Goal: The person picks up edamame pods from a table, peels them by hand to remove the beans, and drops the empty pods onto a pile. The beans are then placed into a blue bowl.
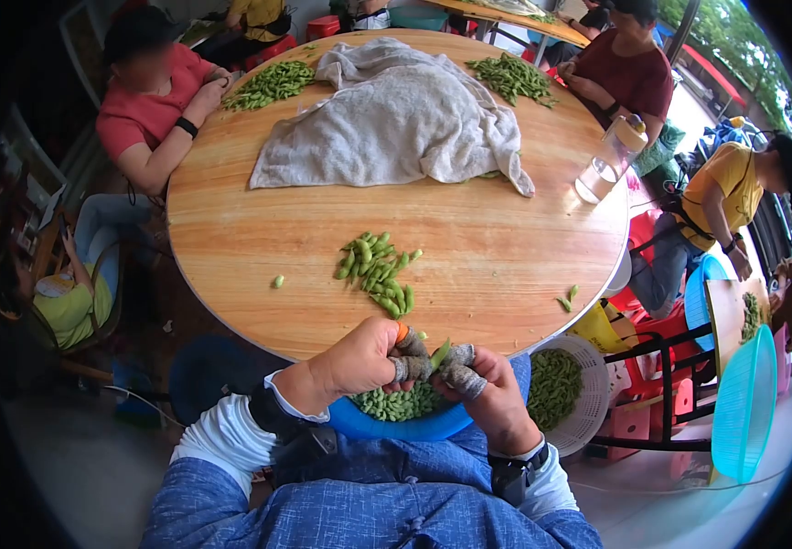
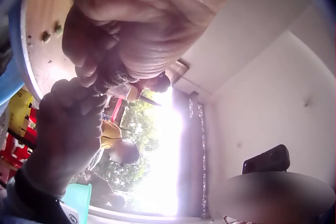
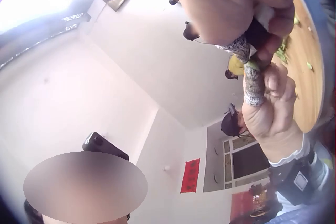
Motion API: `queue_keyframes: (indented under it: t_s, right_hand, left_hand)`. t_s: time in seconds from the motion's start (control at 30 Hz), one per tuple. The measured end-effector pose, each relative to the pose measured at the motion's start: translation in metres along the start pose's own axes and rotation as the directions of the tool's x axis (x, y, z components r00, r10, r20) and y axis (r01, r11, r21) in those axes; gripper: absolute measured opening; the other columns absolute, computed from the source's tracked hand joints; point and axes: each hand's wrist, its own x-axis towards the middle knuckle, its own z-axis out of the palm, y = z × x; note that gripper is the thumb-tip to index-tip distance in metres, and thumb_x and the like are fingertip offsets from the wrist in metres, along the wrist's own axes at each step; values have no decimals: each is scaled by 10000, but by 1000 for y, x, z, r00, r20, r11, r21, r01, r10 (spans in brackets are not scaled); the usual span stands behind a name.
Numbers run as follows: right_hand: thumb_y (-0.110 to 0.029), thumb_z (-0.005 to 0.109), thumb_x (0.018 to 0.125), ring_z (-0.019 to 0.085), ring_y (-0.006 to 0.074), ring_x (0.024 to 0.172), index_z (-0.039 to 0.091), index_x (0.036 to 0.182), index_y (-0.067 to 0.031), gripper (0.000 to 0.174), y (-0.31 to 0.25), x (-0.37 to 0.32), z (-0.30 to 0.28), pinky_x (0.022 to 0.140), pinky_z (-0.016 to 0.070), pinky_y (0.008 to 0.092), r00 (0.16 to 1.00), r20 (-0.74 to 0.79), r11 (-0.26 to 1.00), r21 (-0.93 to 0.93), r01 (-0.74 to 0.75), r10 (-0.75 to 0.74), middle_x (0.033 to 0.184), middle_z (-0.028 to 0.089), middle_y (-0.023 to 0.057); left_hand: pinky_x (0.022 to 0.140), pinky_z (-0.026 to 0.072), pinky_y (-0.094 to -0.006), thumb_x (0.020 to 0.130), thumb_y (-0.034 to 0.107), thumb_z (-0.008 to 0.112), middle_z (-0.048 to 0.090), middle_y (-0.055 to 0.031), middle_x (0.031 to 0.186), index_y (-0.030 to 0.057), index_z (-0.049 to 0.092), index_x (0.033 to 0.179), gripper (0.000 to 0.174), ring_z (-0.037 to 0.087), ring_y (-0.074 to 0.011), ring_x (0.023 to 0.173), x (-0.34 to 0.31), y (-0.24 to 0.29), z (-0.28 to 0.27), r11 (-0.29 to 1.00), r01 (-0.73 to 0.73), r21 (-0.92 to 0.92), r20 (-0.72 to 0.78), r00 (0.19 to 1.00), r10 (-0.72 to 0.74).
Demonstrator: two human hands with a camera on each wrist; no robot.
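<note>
In the head view a green soybean pod [image 1: 440,354] is pinched between my two hands, above the table's near edge. My left hand [image 1: 359,361] holds its left side with thumb and curled fingers, some wrapped in grey finger covers and one with an orange band. The right hand [image 1: 498,395], also with grey covers on thumb and finger, grips the pod from the other side. Beneath them a blue basin [image 1: 442,426] holds shelled green beans [image 1: 396,403]. In the right wrist view a bit of green pod [image 3: 254,64] shows between the covered fingertips. The left wrist view hides the pod behind the hands.
A small heap of pods [image 1: 376,267] lies ahead on the round wooden table [image 1: 259,229]. Farther back are a grey towel [image 1: 396,119], two more pod piles and a water bottle [image 1: 611,160]. A white basket [image 1: 597,384] of green beans stands at right. People sit around the table.
</note>
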Motion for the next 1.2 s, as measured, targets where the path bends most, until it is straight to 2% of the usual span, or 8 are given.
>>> queue_keyframes:
  t_s: [0.37, 0.47, 0.5, 0.6, 0.73, 0.97, 1.1, 1.2]
  right_hand:
    - [-84, 535, 805, 496, 59, 728, 537, 907, -3, 130, 10, 5, -1, 649, 392, 185, 1000, -23, 995, -101, 11, -14, 804, 562, -12]
    - [-65, 531, 802, 507, 62, 731, 541, 906, -1, 123, 27, 14, -13, 659, 403, 191, 999, -4, 993, -111, 34, -35, 807, 569, -5]
    - [-59, 529, 800, 510, 64, 730, 543, 904, 1, 121, 25, 14, -12, 662, 408, 194, 999, -34, 994, -104, 26, -30, 808, 572, 0]
    - [-47, 525, 797, 519, 69, 728, 548, 900, 7, 118, 19, 14, -4, 670, 419, 202, 995, -92, 996, -86, 16, -24, 812, 580, 11]
    - [-44, 528, 794, 528, 80, 725, 547, 889, 13, 112, 20, 12, -3, 670, 426, 212, 989, -90, 991, -83, 106, -113, 820, 584, 28]
    - [-40, 538, 790, 533, 96, 731, 538, 871, 26, 104, 27, 8, -7, 680, 428, 221, 978, -7, 973, -100, 207, -208, 818, 582, 34]
    - [-12, 564, 754, 545, 118, 715, 541, 854, 30, 111, 18, 5, -1, 654, 431, 241, 985, 23, 951, -257, 172, -172, 788, 587, 53]
    - [22, 575, 704, 556, 146, 690, 553, 842, 17, 140, 18, 7, 0, 620, 433, 258, 954, 80, 688, -676, 264, -288, 750, 585, 88]
  left_hand:
    - [457, 372, -183, 750, 76, 566, 549, -30, 631, -18, 561, 781, 99, 484, -69, 510, 2, -7, -3, 1000, 27, -8, 8, 1000, -27]
    - [526, 418, -231, 743, 39, 545, 561, -63, 652, -43, 548, 819, 112, 532, -101, 612, 10, -22, -3, 968, -90, 236, -24, 995, 99]
    - [636, 448, -304, 676, 0, 543, 572, -130, 734, -54, 544, 838, 171, 565, -186, 742, 9, -24, 0, 800, -232, 553, -36, 953, 301]
    - [722, 439, -351, 587, 3, 548, 554, -191, 845, -53, 556, 818, 238, 548, -276, 839, -2, -21, 15, 316, -224, 922, 50, 877, 478]
    - [699, 458, -366, 551, 34, 558, 533, -211, 918, -60, 543, 871, 333, 538, -315, 832, -3, -36, 16, 145, -276, 950, 120, 754, 646]
    - [603, 429, -247, 799, 66, 496, 570, -62, 715, -9, 546, 895, 131, 537, -119, 650, -1, -36, 11, 842, -411, 349, -153, 862, 484]
    - [579, 402, -208, 822, 64, 458, 534, 2, 708, -9, 537, 900, 133, 474, -49, 653, -5, -35, 10, 933, -256, 252, -121, 948, 293]
    - [573, 393, -199, 804, 26, 438, 524, 7, 735, -9, 536, 894, 138, 472, -52, 666, 1, -49, 13, 978, -168, 125, -219, 957, 192]
